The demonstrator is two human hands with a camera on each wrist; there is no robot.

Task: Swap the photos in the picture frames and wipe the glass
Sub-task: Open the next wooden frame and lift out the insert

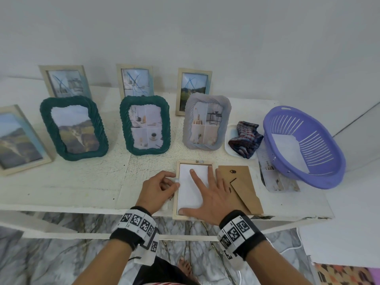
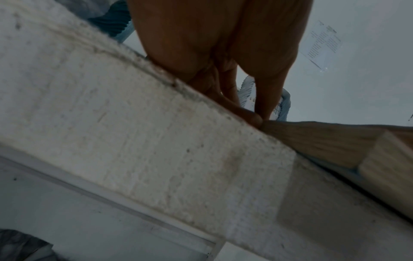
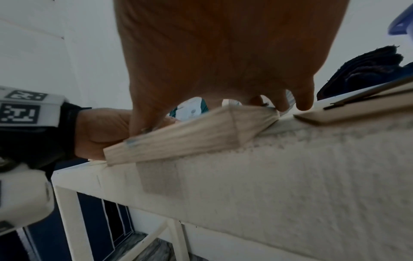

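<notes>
While right hand fingers splay on photo, left hand fingers pinch frame edge.

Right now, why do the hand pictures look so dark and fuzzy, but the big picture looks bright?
Head view: bright and even, though the wide lens bends the table edge. Left wrist view: dim and blurred, the left hand a dark shape filling the top. Right wrist view: the right hand is very close and shadowed, the wooden frame smeared soft.
</notes>
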